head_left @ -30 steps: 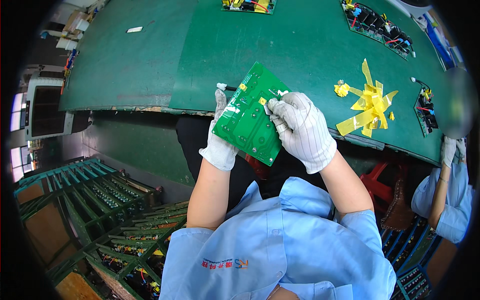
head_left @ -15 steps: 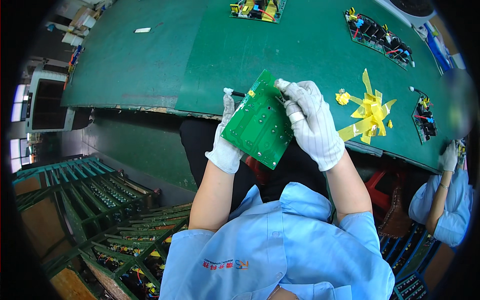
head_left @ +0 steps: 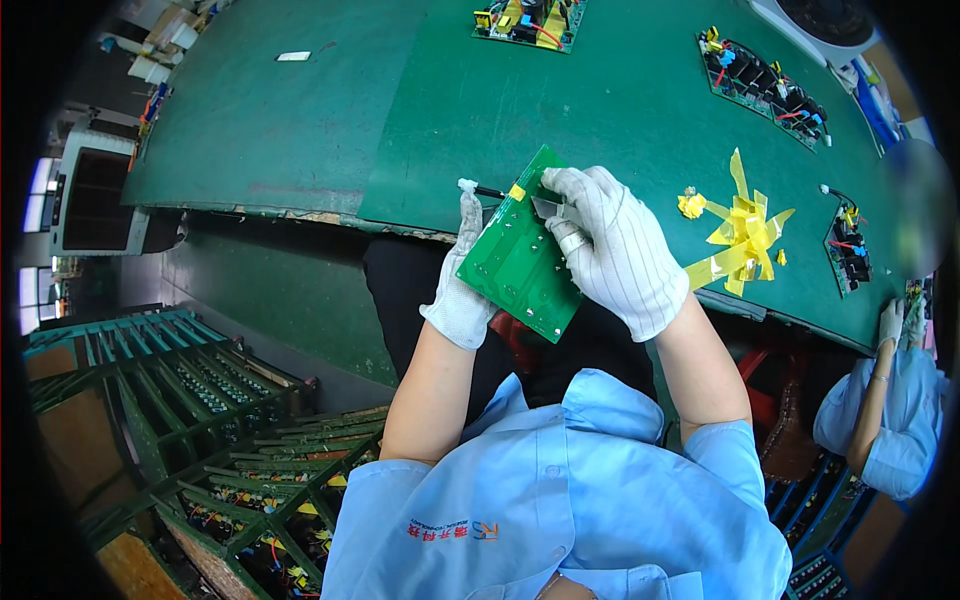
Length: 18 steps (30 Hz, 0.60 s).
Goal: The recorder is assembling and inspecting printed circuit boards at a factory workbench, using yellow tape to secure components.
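A green circuit board [head_left: 520, 262] is held tilted above my lap, solder side up. Gripping its left edge from below, my left hand [head_left: 462, 290] is closed, with most fingers hidden behind the board. A dark cable with a white connector [head_left: 468, 186] sticks out past that edge. Near the board's top left edge lies a bit of yellow tape [head_left: 517, 192]. My right hand [head_left: 620, 250] is closed over the board's right side, pinching a small grey metal blade [head_left: 546, 207] whose tip is at the board's surface. Both hands wear white gloves.
On the green table [head_left: 420, 130] lie a tangle of yellow tape strips [head_left: 745, 232], and populated boards at the back [head_left: 530, 22], far right [head_left: 765, 88] and right [head_left: 848, 250]. Green racks [head_left: 250, 470] stand lower left. A co-worker's gloved hand [head_left: 890, 325] is at right.
My right hand has shifted on the board, and the grey blade now shows more clearly near the upper part. The board has moved slightly right and turned a little.
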Tool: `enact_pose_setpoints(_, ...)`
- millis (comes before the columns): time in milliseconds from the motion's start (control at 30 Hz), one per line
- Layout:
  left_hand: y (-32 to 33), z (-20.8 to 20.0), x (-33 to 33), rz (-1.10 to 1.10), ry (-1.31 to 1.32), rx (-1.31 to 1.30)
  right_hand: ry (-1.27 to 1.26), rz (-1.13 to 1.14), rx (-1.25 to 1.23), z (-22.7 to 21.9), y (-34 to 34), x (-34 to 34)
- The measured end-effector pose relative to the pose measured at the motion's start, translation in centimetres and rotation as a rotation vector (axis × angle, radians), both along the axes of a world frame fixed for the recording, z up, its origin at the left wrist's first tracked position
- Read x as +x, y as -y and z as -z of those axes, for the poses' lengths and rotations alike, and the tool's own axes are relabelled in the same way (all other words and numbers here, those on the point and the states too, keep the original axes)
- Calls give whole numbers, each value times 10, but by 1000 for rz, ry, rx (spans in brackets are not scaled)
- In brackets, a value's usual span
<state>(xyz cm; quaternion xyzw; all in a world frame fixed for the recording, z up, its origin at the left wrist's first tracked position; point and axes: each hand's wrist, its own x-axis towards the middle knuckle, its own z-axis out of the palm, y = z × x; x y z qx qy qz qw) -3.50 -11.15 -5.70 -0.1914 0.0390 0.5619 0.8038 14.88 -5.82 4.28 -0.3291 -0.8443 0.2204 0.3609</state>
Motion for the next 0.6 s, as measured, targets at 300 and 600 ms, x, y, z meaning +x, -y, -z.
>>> enact_pose_setpoints(300, 0, -7, 4, 114, -214, 299, 68, -98, 101, 6, -17, 2)
enact_pose_setpoints(600, -4, -3, 2, 90, -288, 237, 58, -146, 109, 8, -24, 5)
